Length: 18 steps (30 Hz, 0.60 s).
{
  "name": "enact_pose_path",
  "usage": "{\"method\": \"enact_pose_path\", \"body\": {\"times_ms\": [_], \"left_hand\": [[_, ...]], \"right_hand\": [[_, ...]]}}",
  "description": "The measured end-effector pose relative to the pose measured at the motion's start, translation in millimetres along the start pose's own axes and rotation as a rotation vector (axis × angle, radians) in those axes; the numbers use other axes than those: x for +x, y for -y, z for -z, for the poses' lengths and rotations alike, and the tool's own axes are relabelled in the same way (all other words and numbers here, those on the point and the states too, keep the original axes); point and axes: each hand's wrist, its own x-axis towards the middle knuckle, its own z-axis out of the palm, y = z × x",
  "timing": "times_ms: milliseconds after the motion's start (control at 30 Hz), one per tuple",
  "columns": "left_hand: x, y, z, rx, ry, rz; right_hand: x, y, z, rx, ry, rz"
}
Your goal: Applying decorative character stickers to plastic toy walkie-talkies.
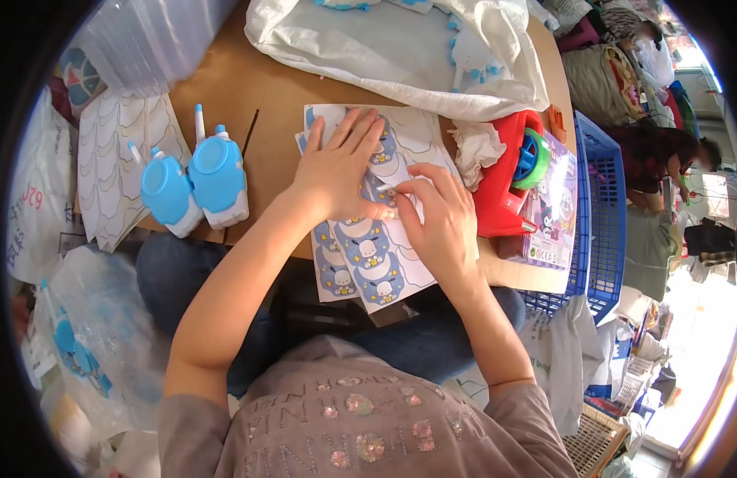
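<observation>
Sheets of blue cartoon stickers lie stacked on the table in front of me, overhanging its near edge. My left hand lies flat on the upper sheet, fingers stretched out, with its thumb toward the right hand. Thumb and forefinger of my right hand are pinched together at a small sticker, its lifted edge showing between the fingertips. Left of the sheets stand two blue-and-white toys shaped like walkie-talkies, each with a short white antenna.
A red tape dispenser with a green roll and crumpled white paper are to the right. Beyond them are a printed box and a blue basket. A white sack holds toys at the back. White die-cut sheets lie left.
</observation>
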Motion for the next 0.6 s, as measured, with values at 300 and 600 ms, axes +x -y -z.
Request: {"method": "enact_pose_path", "body": {"times_ms": [300,600], "left_hand": [[-12.0,-5.8,1.9,-0.085,-0.101,-0.001],[34.7,-1.7,29.2,0.059,-0.167,0.142]], "right_hand": [[32.7,5.9,7.3,0.193,-0.112,-0.176],[15.2,-44.4,-52.7,0.193,-0.208,0.088]]}}
